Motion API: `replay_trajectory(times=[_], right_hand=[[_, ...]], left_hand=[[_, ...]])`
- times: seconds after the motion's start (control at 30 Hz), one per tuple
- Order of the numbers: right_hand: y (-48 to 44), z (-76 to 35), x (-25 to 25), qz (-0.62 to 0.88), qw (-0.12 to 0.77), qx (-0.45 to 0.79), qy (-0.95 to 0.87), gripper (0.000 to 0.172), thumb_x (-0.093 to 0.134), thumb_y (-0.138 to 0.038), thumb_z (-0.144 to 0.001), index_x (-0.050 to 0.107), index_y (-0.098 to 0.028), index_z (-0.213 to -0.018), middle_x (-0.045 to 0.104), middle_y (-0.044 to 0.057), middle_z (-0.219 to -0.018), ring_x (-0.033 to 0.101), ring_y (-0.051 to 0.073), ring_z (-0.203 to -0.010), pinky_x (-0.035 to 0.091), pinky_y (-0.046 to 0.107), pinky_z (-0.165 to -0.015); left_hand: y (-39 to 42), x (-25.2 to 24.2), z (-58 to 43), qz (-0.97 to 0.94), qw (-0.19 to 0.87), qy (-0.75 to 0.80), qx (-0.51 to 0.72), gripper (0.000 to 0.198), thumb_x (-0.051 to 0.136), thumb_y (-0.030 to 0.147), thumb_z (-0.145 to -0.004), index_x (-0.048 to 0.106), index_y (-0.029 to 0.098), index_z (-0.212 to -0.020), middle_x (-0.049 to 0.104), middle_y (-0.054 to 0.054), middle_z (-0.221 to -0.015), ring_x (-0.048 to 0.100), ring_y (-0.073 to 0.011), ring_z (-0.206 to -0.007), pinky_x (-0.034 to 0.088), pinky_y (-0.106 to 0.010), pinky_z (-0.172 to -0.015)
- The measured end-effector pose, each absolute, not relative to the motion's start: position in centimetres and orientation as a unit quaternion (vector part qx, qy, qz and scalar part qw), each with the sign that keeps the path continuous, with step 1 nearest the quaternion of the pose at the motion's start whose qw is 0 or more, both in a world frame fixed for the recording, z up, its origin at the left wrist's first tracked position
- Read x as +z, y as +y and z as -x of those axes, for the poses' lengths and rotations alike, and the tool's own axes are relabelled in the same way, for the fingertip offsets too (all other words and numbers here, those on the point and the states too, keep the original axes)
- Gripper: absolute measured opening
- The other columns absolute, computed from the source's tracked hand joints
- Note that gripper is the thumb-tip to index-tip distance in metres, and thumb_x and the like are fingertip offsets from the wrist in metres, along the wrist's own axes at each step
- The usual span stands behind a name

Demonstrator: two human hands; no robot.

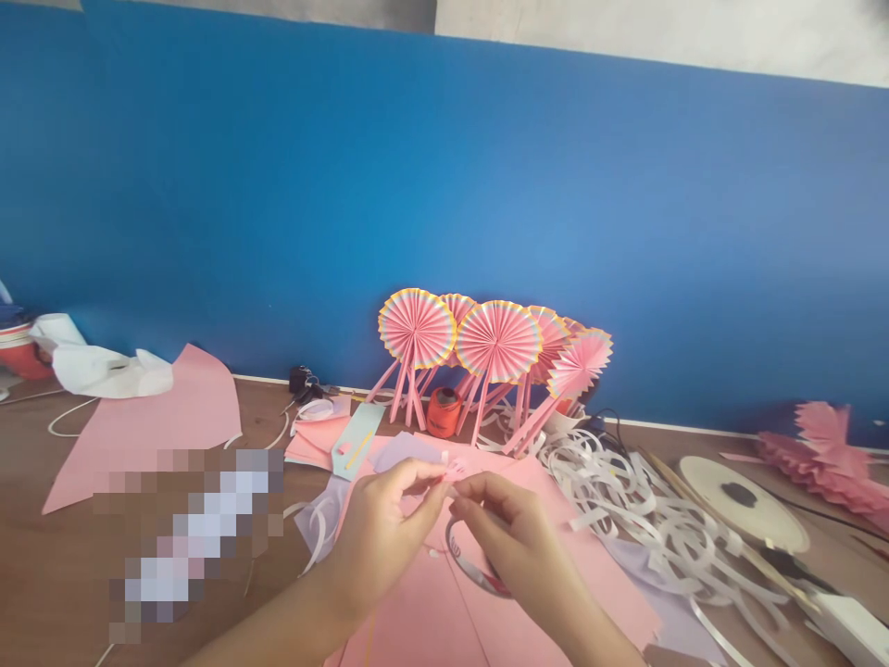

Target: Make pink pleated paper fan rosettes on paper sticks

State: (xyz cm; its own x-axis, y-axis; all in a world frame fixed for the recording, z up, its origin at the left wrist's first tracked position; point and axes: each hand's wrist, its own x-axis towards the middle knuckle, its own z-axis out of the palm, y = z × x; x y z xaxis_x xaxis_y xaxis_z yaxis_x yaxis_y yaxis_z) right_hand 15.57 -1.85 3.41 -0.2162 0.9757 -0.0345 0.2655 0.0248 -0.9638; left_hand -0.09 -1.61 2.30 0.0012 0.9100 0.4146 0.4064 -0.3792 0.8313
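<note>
My left hand (pixel 379 533) pinches a small pink paper piece (pixel 455 469) between thumb and forefinger. Close against it, the fingers of my right hand (pixel 518 533) are closed, with a thin roll of tape (pixel 459 554) hanging in their grip. Thumbs and fingertips of both hands nearly meet, so the exact contact there is hard to make out. Beneath them lie large pink paper sheets (pixel 417 611). Behind stand several pleated pink paper fans (pixel 498 341) with yellow rims and pink stick legs.
A heap of curled white paper strips (pixel 645 519) spreads on the right, beside a round cream-coloured fan (pixel 743 500). Pink pleated paper (pixel 826 454) lies farther right. An orange tape measure (pixel 443 412) sits before the fans. A blue panel (pixel 278 185) closes off the table's back.
</note>
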Motion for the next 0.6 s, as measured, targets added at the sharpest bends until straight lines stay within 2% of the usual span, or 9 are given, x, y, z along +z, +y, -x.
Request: replay_trajectory(times=[0.1, 0.2, 0.3, 0.4, 0.47, 0.6], right_hand=[[-2.1, -15.8, 3.2, 0.531, 0.364, 0.448, -0.621, 0.027, 0.055, -0.041, -0.083, 0.068, -0.02, -0.094, 0.05, -0.003, -0.055, 0.033, 0.008, -0.04, 0.024, 0.021, -0.037], [-2.2, -16.0, 2.9, 0.531, 0.351, 0.43, -0.64, 0.029, 0.054, -0.037, -0.084, 0.068, -0.022, -0.105, 0.051, -0.003, -0.055, 0.032, 0.008, -0.04, 0.023, 0.021, -0.038], [-2.0, -16.1, 2.9, 0.53, 0.345, 0.432, -0.643, 0.029, 0.053, -0.032, -0.084, 0.064, -0.023, -0.109, 0.054, -0.004, -0.06, 0.036, 0.008, -0.042, 0.026, 0.02, -0.04], [-1.7, -16.4, 3.5, 0.539, 0.353, 0.426, -0.635, 0.037, 0.056, -0.031, -0.082, 0.054, -0.022, -0.118, 0.057, -0.004, -0.062, 0.042, 0.009, -0.045, 0.031, 0.02, -0.042], [-1.5, -16.5, 4.0, 0.551, 0.358, 0.417, -0.628, 0.039, 0.058, -0.032, -0.08, 0.05, -0.022, -0.116, 0.063, -0.002, -0.068, 0.045, 0.01, -0.047, 0.032, 0.02, -0.042], [-1.3, -16.7, 4.7, 0.576, 0.34, 0.384, -0.636, 0.019, 0.058, -0.034, -0.078, 0.053, -0.021, -0.092, 0.065, -0.001, -0.067, 0.047, 0.01, -0.044, 0.032, 0.02, -0.039]], left_hand=[[-1.3, 1.9, 0.4, -0.669, 0.212, 0.491, 0.517, 0.012, 0.059, 0.022, -0.083, 0.069, 0.023, -0.091, 0.076, 0.001, -0.086, 0.072, -0.0158, -0.078, 0.059, -0.023, -0.071], [-1.1, 1.6, 0.6, -0.681, 0.171, 0.482, 0.525, 0.013, 0.059, 0.022, -0.084, 0.069, 0.022, -0.091, 0.077, 0.0, -0.086, 0.072, -0.0156, -0.077, 0.059, -0.023, -0.071], [-1.0, 1.5, 0.7, -0.686, 0.148, 0.476, 0.53, 0.013, 0.059, 0.021, -0.084, 0.069, 0.022, -0.092, 0.077, 0.0, -0.086, 0.072, -0.015, -0.077, 0.058, -0.022, -0.07], [-0.9, 1.7, 0.8, -0.68, 0.134, 0.479, 0.538, 0.013, 0.058, 0.022, -0.085, 0.069, 0.022, -0.092, 0.076, 0.0, -0.086, 0.072, -0.0151, -0.077, 0.058, -0.022, -0.071], [-0.9, 1.9, 1.0, -0.674, 0.13, 0.486, 0.541, 0.012, 0.058, 0.022, -0.084, 0.069, 0.021, -0.09, 0.076, -0.001, -0.086, 0.072, -0.0156, -0.077, 0.058, -0.023, -0.071], [-0.6, 2.0, 1.3, -0.669, 0.124, 0.49, 0.545, 0.012, 0.059, 0.022, -0.083, 0.069, 0.021, -0.089, 0.077, -0.002, -0.087, 0.073, -0.0174, -0.077, 0.059, -0.025, -0.07]])
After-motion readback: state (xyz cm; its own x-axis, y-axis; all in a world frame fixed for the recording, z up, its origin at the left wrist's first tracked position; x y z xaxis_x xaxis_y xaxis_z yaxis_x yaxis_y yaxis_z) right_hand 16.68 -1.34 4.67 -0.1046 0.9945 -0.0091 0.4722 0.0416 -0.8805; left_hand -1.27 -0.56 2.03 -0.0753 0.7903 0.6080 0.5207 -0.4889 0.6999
